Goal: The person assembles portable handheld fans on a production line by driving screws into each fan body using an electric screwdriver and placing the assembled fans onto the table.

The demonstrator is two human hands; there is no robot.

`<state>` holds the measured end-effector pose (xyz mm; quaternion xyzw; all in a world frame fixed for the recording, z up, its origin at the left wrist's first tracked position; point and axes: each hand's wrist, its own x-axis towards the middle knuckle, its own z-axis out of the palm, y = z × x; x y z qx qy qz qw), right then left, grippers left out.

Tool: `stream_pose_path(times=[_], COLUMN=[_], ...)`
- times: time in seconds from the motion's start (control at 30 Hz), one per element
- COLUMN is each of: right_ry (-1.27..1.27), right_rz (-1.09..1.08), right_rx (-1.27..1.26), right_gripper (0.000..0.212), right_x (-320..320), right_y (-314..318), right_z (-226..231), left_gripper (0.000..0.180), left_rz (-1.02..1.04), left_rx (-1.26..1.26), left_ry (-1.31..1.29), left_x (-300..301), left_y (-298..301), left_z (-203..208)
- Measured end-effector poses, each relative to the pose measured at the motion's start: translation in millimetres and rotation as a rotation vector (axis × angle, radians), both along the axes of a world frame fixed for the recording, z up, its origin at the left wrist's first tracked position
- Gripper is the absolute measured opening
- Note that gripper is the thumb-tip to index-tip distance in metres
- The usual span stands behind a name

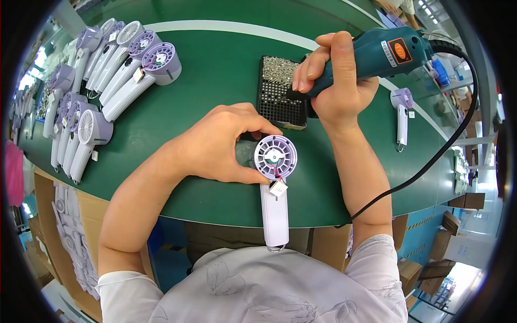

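My left hand (226,141) is closed round the round head of a small white and lilac handheld fan (275,212). The fan lies on the green table with its open head up, showing ribs and thin red wires; its handle points toward me, past the table's edge. In my right hand (344,81) is a teal electric screwdriver (385,56), with a black cable at its rear. The screwdriver's tip is over a black perforated screw tray (281,110), whose far part holds a heap of small silver screws (279,70).
Several similar fans (121,89) stand in rows at the left. One more fan (402,116) lies at the right. The black cable (431,161) loops down across the right side. Below the table's left edge, a cardboard box (89,212) holds white fan parts.
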<state>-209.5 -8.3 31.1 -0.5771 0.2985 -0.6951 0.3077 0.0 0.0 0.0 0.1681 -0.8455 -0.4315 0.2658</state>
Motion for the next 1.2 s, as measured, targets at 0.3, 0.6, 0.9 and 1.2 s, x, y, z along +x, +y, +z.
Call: stream_pose_path(times=[0.3, 0.6, 0.9, 1.2], right_ry=[0.056, 0.044, -0.132, -0.126], right_rz=[0.025, -0.022, 0.285, 0.598], right_rx=[0.002, 0.04, -0.028, 0.067], right_gripper=[0.016, 0.021, 0.05, 0.052], right_x=[6, 10, -7, 14], right_y=[-2, 4, 27, 47], right_z=[3, 4, 41, 43], left_gripper=[0.059, 0.058, 0.062, 0.063], left_rz=[-0.006, -0.004, 0.011, 0.013], left_rx=[-0.013, -0.013, -0.008, 0.001], left_ry=[0.011, 0.016, -0.012, -0.019], left_x=[-1, 1, 1, 2], left_y=[0, 0, -1, -1], left_z=[-1, -1, -1, 1])
